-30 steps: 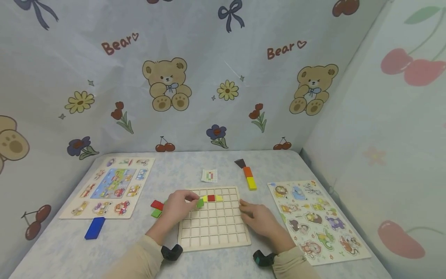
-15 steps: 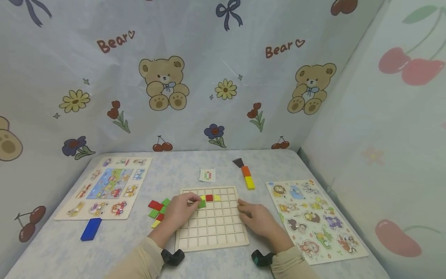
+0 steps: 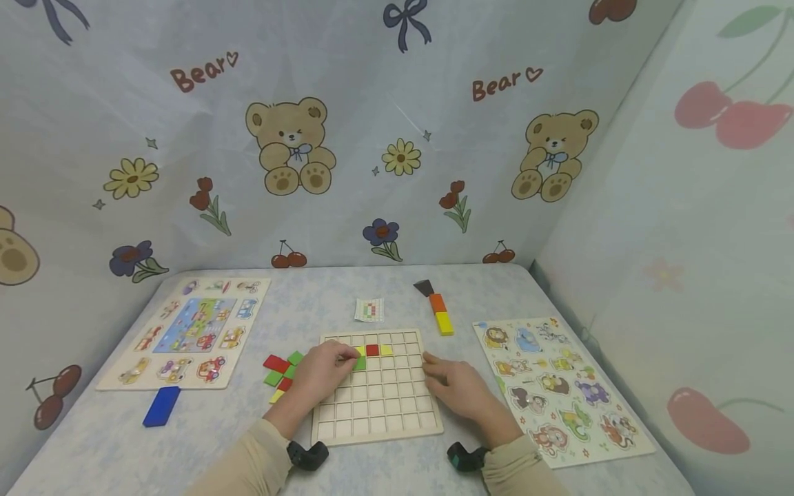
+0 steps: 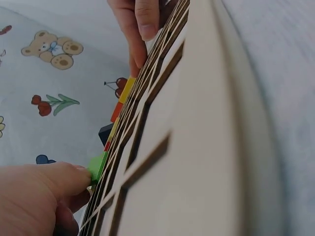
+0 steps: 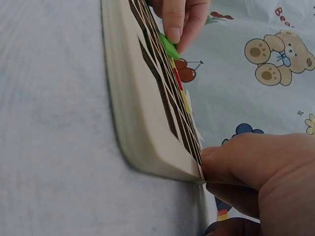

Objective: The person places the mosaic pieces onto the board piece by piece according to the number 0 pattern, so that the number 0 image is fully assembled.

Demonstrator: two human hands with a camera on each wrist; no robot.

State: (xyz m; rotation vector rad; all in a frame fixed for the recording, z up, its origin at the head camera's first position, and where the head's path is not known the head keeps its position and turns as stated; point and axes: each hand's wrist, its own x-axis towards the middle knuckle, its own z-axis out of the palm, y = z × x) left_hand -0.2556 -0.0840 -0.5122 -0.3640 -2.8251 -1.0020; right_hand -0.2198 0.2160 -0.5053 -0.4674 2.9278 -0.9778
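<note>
A vehicle picture puzzle [image 3: 186, 332] lies at the table's left, with a blue block [image 3: 161, 406] just in front of its near edge. An animal picture puzzle [image 3: 558, 389] lies at the right. Behind, a small pattern card [image 3: 369, 310] rests flat, and near it a row of dark, orange and yellow blocks [image 3: 437, 313], seemingly touching end to end. The cloth backdrop [image 3: 397, 138] shows bears, flowers, cherries and bows

Table [image 3: 347, 296]: grid board [image 3: 378, 413], two picture puzzles, loose coloured blocks, small card [image 3: 370, 310].
</note>
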